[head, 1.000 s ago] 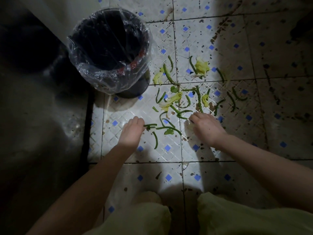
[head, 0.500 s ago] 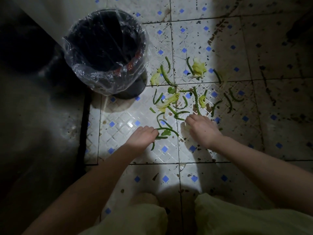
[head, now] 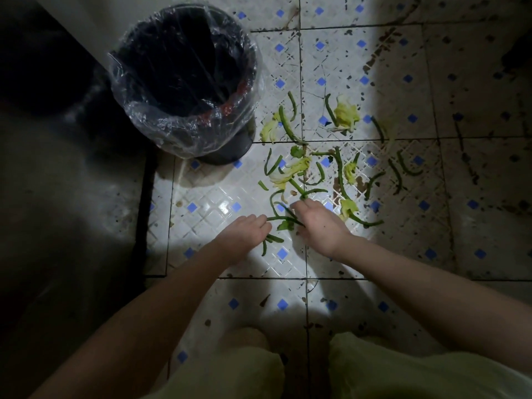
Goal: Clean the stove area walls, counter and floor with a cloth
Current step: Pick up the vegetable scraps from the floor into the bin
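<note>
scraps between your hands, bin off to the left

your left hand [head: 244,231] lay low on the floor [head: 207,208] with its fingers fairly straight and together, tips touching the near green strips [head: 280,218], holding nothing that showed. your right hand [head: 319,226] sat just beside it, fingers bent down over the same strips. whether it had pinched any, you could not tell from this view.

the strips between your hands ran roughly crosswise, from one hand to the other. the rest of the vegetable scraps [head: 290,171] spread ahead and to the right, most of the long pieces pointing away from you. so your right hand was nearer the bulk of the mess. the lined bin [head: 184,82] stood ahead and to the left, well apart from the pile and on your left hand's side.

no cloth showed anywhere. the tiles out to the right were speckled with dark grime, so wiping looked to be some way off.
</note>
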A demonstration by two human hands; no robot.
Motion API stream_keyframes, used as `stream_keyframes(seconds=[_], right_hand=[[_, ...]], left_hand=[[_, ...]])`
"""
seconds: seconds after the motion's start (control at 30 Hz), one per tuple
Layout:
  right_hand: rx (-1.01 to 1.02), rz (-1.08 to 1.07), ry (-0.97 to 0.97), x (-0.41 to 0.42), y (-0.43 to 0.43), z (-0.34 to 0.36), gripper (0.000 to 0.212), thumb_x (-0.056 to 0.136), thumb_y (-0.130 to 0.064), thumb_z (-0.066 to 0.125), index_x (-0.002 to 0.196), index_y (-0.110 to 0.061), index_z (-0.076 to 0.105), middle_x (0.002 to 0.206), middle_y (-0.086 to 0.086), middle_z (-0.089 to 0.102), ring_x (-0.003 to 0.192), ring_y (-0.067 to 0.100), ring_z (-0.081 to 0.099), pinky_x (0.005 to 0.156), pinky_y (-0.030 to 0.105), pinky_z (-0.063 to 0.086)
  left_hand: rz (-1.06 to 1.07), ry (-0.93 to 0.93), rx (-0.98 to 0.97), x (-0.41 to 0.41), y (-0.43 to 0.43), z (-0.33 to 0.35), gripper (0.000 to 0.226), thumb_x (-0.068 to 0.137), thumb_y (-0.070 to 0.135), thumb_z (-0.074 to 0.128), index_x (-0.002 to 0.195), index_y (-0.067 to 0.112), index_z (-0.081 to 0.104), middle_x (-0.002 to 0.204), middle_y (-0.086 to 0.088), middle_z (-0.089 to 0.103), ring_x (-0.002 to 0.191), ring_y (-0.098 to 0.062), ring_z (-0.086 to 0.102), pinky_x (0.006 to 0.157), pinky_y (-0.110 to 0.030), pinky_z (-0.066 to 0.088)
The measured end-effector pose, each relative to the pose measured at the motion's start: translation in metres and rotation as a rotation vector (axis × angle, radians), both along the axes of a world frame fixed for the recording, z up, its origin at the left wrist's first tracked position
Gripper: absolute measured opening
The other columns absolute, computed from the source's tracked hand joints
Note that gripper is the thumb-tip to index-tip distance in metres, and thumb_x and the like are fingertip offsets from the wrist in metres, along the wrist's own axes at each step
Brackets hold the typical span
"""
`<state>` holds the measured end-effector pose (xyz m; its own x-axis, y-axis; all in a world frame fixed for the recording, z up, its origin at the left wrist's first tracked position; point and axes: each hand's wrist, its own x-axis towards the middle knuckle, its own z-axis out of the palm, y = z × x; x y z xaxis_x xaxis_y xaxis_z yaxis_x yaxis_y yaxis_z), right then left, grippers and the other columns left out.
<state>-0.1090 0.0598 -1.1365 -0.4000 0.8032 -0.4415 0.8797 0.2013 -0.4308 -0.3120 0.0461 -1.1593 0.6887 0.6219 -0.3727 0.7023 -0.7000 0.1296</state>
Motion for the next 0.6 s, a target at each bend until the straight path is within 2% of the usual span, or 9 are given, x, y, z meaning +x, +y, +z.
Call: stream_keyframes(seconds=[0.07,0.17,0.23,0.3,0.37,0.5,0.6], right_hand=[[-0.037,-0.093,0.046,-0.006,0.000,0.000,0.035,0.086,-0.009,0.056,0.120,-0.010,0.046,0.115,0.011,0.051,0.108,0.028,0.047,0.084,0.037,0.045],[-0.053,-0.099,0.020,-0.012,0.001,-0.006,0.041,0.084,-0.019,0.064,0.120,-0.010,0.044,0.117,0.011,0.049,0.109,0.027,0.047,0.086,0.037,0.046],[-0.058,-0.087,-0.010,-0.014,0.003,-0.010,0.048,0.083,-0.026,0.068,0.121,-0.011,0.043,0.119,0.010,0.047,0.110,0.026,0.047,0.087,0.037,0.045],[-0.059,-0.088,-0.027,-0.017,0.005,-0.013,0.051,0.082,-0.028,0.069,0.122,-0.011,0.043,0.119,0.009,0.046,0.111,0.025,0.046,0.088,0.037,0.045],[-0.061,-0.092,-0.038,-0.020,0.007,-0.015,0.049,0.082,-0.024,0.069,0.122,-0.011,0.044,0.120,0.009,0.046,0.112,0.025,0.045,0.088,0.037,0.045],[-0.064,-0.055,-0.047,-0.030,0.008,-0.017,0.026,0.086,-0.008,0.058,0.111,-0.009,0.050,0.113,0.010,0.050,0.108,0.028,0.048,0.081,0.035,0.042],[-0.061,0.030,-0.088,-0.034,0.005,-0.016,0.024,0.085,-0.001,0.049,0.108,-0.007,0.055,0.111,0.012,0.052,0.104,0.029,0.048,0.083,0.035,0.041]], left_hand=[[0.036,-0.006,0.004,-0.002,-0.002,0.000,0.019,0.081,0.001,0.067,0.100,0.005,0.063,0.087,-0.011,0.060,0.072,-0.021,0.058,0.065,-0.031,0.053],[0.187,0.093,-0.046,-0.010,-0.005,-0.007,0.033,0.083,0.006,0.064,0.114,0.010,0.053,0.106,-0.008,0.055,0.089,-0.020,0.056,0.080,-0.029,0.050],[0.307,0.113,-0.059,-0.016,-0.004,-0.007,0.042,0.076,0.009,0.072,0.113,0.014,0.052,0.108,-0.005,0.054,0.091,-0.018,0.054,0.078,-0.027,0.047],[0.384,0.122,-0.072,-0.021,-0.003,-0.006,0.039,0.075,0.015,0.074,0.108,0.016,0.052,0.106,-0.003,0.054,0.089,-0.017,0.054,0.074,-0.027,0.044],[0.448,0.108,-0.070,-0.025,-0.003,-0.004,0.032,0.079,0.018,0.072,0.105,0.016,0.054,0.105,-0.002,0.055,0.089,-0.017,0.055,0.074,-0.027,0.045],[0.523,0.019,-0.073,-0.033,-0.004,-0.003,0.019,0.087,0.015,0.064,0.103,0.015,0.055,0.102,-0.002,0.055,0.088,-0.017,0.054,0.076,-0.027,0.044],[0.556,-0.049,-0.060,-0.036,-0.002,-0.003,0.013,0.093,0.011,0.053,0.106,0.013,0.055,0.103,-0.005,0.055,0.091,-0.019,0.054,0.076,-0.027,0.041]])
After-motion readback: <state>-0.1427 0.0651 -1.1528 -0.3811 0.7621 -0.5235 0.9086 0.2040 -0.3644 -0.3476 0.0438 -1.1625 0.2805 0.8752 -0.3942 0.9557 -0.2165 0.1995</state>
